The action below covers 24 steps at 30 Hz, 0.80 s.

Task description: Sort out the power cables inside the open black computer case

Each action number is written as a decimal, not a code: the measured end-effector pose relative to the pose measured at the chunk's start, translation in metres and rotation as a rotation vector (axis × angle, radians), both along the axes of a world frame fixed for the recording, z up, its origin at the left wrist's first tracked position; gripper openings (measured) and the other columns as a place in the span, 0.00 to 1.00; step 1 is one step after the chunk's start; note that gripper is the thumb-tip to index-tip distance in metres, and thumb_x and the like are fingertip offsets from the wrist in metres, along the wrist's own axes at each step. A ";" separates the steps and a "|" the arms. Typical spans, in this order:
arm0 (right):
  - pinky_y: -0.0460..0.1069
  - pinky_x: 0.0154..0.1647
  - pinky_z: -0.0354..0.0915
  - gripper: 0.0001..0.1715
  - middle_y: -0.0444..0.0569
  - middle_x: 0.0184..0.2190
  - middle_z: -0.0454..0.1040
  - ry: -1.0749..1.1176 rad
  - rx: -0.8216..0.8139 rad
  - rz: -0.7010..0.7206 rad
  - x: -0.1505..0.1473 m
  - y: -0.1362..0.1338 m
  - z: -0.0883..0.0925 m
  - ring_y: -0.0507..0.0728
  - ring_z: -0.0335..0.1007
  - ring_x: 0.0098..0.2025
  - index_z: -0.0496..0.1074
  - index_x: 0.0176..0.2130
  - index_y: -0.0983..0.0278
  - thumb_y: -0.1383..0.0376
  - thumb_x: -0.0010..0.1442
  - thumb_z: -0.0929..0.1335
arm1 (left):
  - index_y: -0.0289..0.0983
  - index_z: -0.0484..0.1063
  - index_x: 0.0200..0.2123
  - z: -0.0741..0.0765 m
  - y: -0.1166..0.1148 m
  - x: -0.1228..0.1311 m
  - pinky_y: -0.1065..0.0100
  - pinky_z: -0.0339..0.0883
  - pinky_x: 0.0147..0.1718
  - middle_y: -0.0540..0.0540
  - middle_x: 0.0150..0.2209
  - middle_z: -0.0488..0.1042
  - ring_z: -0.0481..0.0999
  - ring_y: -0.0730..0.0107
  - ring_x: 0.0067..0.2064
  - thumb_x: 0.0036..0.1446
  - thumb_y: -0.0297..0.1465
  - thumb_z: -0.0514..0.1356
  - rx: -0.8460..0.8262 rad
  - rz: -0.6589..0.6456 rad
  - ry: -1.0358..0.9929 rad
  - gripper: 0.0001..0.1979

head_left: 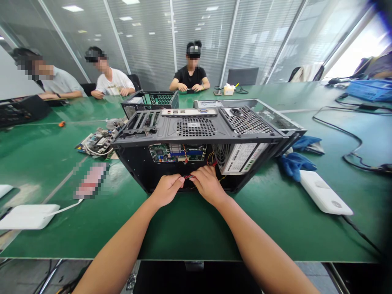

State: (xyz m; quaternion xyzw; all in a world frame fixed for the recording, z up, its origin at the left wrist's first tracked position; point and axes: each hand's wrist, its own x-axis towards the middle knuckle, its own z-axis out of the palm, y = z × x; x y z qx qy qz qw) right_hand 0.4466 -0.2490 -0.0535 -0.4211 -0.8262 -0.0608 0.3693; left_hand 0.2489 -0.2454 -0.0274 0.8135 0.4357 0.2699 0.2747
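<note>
An open black computer case [137, 141] lies on the green table with its rear panel facing up. Through its open side I see a motherboard [179, 153] and a power supply [243, 159] with a white label. At the near opening, my left hand [167, 188] pinches a bundle of thin red and dark cables [188, 177]. My right hand [210, 183] grips the same bundle just to the right, close below the power supply. The fingers of both hands are closed, and the cable ends are hidden.
Loose circuit boards [99, 141] lie left of the case. A phone [92, 179] is wired to a white power bank [29, 216]. Blue gloves [297, 163] and a white power strip [324, 192] sit at the right. Several people are seated across the table [190, 228].
</note>
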 end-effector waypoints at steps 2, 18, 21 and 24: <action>0.53 0.40 0.55 0.14 0.49 0.29 0.71 -0.016 -0.011 0.004 0.001 0.001 0.001 0.58 0.61 0.34 0.71 0.37 0.63 0.62 0.68 0.59 | 0.36 0.64 0.22 -0.001 0.001 0.000 0.70 0.53 0.27 0.53 0.18 0.62 0.62 0.74 0.22 0.66 0.39 0.47 0.103 0.011 0.075 0.21; 0.55 0.43 0.58 0.12 0.52 0.35 0.74 -0.019 -0.040 0.026 0.005 0.001 0.004 0.59 0.65 0.38 0.72 0.42 0.63 0.61 0.67 0.62 | 0.37 0.57 0.21 -0.005 0.003 -0.003 0.69 0.51 0.28 0.54 0.18 0.56 0.58 0.74 0.22 0.67 0.40 0.46 0.203 0.000 0.121 0.22; 0.55 0.45 0.60 0.13 0.54 0.37 0.75 -0.021 0.005 0.033 0.006 0.002 0.003 0.60 0.66 0.40 0.73 0.44 0.65 0.63 0.67 0.62 | 0.37 0.56 0.21 -0.003 0.002 -0.004 0.71 0.48 0.24 0.55 0.18 0.53 0.54 0.76 0.22 0.66 0.43 0.47 -0.017 -0.017 -0.021 0.23; 0.54 0.45 0.61 0.13 0.53 0.36 0.75 -0.020 0.023 0.050 0.008 0.004 0.003 0.59 0.67 0.39 0.74 0.42 0.64 0.63 0.67 0.62 | 0.36 0.57 0.21 -0.002 0.002 -0.005 0.72 0.49 0.24 0.55 0.19 0.54 0.55 0.77 0.23 0.65 0.45 0.47 -0.130 -0.031 -0.101 0.23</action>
